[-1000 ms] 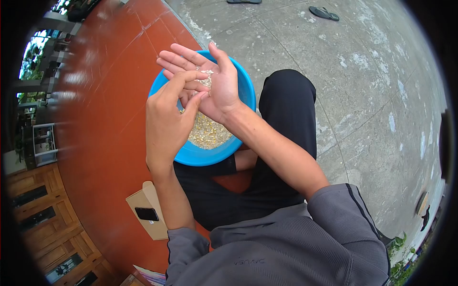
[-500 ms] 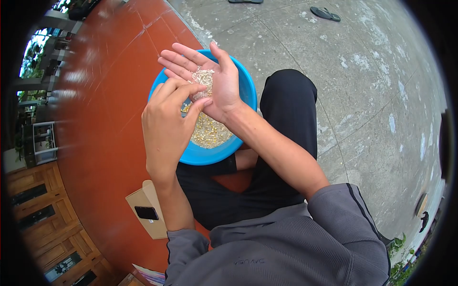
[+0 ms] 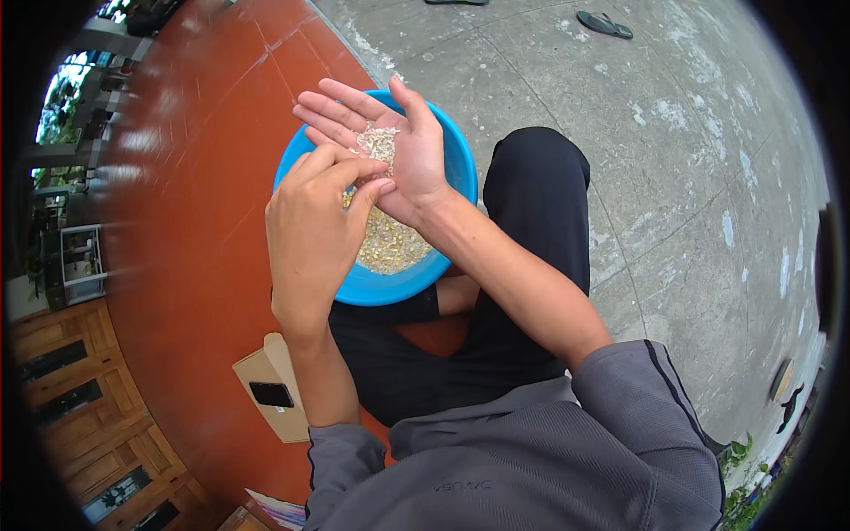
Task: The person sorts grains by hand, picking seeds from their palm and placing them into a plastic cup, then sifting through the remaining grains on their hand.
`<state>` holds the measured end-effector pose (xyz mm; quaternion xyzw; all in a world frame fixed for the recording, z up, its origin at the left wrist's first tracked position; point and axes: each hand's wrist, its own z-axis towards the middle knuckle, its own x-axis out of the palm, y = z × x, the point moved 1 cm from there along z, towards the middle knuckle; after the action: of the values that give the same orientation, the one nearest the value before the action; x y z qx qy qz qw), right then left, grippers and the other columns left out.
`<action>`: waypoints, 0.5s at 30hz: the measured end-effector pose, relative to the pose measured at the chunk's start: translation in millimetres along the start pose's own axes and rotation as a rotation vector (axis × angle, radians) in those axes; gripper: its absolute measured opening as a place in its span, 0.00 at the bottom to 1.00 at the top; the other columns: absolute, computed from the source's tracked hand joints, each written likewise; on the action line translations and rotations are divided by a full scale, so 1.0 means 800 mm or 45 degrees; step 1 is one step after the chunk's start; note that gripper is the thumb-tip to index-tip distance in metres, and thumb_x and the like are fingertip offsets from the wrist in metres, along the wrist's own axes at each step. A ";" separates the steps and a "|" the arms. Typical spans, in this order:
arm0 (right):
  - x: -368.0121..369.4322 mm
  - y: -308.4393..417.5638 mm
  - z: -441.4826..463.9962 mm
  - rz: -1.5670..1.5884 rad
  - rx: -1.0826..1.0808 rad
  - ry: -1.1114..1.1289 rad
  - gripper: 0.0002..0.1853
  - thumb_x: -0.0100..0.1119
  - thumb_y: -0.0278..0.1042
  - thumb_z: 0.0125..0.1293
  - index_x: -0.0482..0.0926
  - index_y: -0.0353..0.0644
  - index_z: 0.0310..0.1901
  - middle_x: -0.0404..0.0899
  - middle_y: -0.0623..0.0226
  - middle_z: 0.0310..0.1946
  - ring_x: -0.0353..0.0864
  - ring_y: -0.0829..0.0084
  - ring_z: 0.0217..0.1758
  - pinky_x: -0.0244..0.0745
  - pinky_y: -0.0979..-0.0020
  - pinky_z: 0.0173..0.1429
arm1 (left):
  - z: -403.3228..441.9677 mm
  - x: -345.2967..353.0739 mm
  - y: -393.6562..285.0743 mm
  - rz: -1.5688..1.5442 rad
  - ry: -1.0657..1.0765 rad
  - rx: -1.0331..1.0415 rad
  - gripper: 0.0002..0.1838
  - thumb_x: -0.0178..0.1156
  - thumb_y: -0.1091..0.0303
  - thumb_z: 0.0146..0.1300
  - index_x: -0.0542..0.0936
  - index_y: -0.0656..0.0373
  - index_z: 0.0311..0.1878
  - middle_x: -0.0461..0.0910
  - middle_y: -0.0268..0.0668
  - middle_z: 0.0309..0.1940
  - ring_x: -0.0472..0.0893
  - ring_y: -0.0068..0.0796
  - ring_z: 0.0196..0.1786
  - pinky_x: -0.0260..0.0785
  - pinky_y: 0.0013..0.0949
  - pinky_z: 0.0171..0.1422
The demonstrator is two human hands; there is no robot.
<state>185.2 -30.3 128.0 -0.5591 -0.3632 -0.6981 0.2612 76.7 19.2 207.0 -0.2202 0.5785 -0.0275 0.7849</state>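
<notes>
My right hand (image 3: pixel 403 155) is palm up above a blue basin (image 3: pixel 361 292), fingers stretched out, holding a small heap of pale grains (image 3: pixel 379 143) on its palm. My left hand (image 3: pixel 314 221) reaches over from the left, back up. Its thumb and forefinger come close together in a pinch at the edge of that heap; anything between the tips is too small to name. Inside the basin, below both hands, lies a mix of yellow and whitish grains (image 3: pixel 390 243). The hands hide part of this mix.
A black phone (image 3: pixel 271 395) lies on an opened cardboard piece (image 3: pixel 285 425) on the red floor (image 3: pixel 195 292) at the left. My bent knee (image 3: pixel 537 168) is right of the basin. Sandals (image 3: pixel 605 25) lie on the grey concrete (image 3: pixel 691 212). Wooden panelling (image 3: pixel 88 380) is at the lower left.
My left thumb and forefinger have moved down and back from the middle of my right palm, showing more of the pale heap. My right hand has barely moved.
</notes>
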 end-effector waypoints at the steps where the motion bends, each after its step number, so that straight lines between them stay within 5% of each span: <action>1: 0.000 0.000 0.000 -0.007 -0.003 0.003 0.45 0.36 0.63 0.90 0.61 0.25 0.85 0.67 0.35 0.84 0.67 0.45 0.89 0.64 0.51 0.94 | 0.001 0.000 0.000 -0.003 0.011 -0.017 0.09 0.78 0.65 0.67 0.95 0.55 0.48 0.90 0.36 0.43 0.88 0.42 0.48 0.80 0.45 0.51; 15: -0.001 -0.004 -0.001 -0.061 0.006 -0.007 0.45 0.38 0.63 0.89 0.61 0.23 0.85 0.67 0.34 0.84 0.68 0.45 0.89 0.63 0.51 0.94 | -0.001 0.003 -0.005 0.042 0.009 -0.070 0.07 0.77 0.67 0.69 0.94 0.58 0.46 0.90 0.38 0.43 0.89 0.43 0.45 0.80 0.45 0.49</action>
<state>182.5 -29.0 126.7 -0.5514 -0.3788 -0.7019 0.2447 77.4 14.2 205.9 -0.2321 0.5854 0.0006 0.7768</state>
